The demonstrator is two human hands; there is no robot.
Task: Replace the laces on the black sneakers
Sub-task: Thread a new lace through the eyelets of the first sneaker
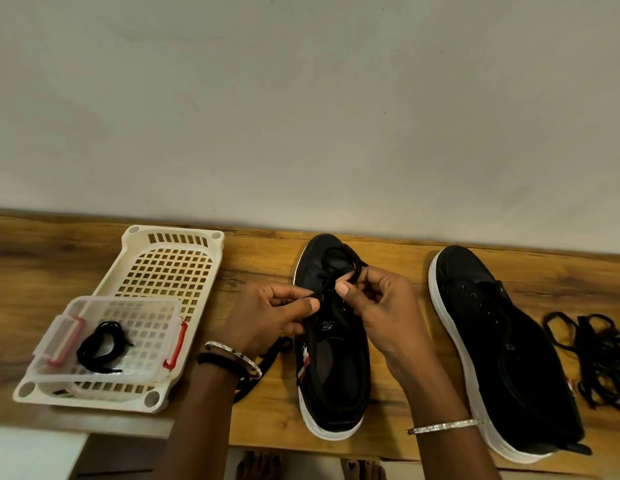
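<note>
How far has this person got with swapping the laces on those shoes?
Done: the unlaced sneaker shows bare eyelets, with a pile of loose laces beside it. In hand: the left hand and right hand pinch a black lace over the middle sneaker, partly threaded. Left: finishing that shoe, then lacing the bare one, probably with the coiled lace in the clear box.

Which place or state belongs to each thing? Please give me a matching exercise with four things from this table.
1 middle sneaker
2 right sneaker
3 coiled lace
4 heap of laces

a far right on the table
b inside the clear box
c eyelets empty, untouched
d left hand and right hand pinch its lace

Pairs: 1-d, 2-c, 3-b, 4-a
</note>
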